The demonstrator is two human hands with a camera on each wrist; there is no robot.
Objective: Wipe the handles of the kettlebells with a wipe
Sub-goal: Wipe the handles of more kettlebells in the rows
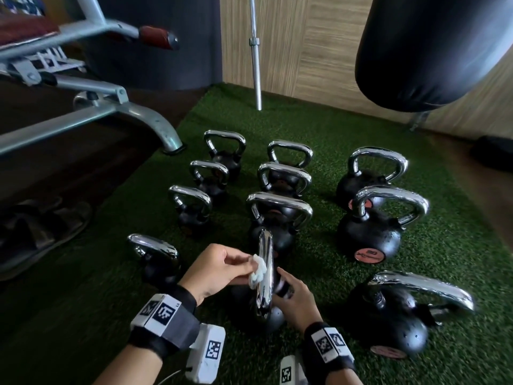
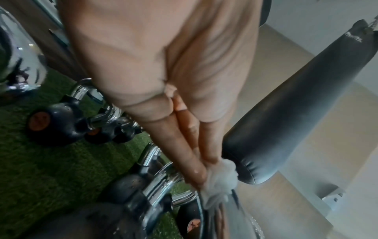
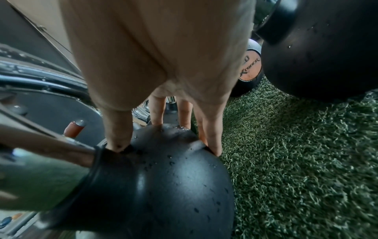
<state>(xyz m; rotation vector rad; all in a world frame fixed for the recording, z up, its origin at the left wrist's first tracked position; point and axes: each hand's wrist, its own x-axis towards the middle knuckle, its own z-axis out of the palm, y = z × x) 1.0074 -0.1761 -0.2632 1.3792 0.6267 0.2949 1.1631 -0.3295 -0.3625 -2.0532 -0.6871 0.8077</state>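
The left hand (image 1: 213, 270) pinches a crumpled wipe (image 1: 258, 270) against the nearest kettlebell's chrome handle (image 1: 265, 276), which stands edge-on. The right hand (image 1: 295, 297) grips the kettlebell (image 3: 163, 186); other kettlebells (image 1: 369, 234) crowd the turf (image 1: 444, 245).

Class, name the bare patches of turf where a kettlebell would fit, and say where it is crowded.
Free: turf between barbell and punching bag; the strip right of the big kettlebells. Crowded: the middle rows, around both hands.
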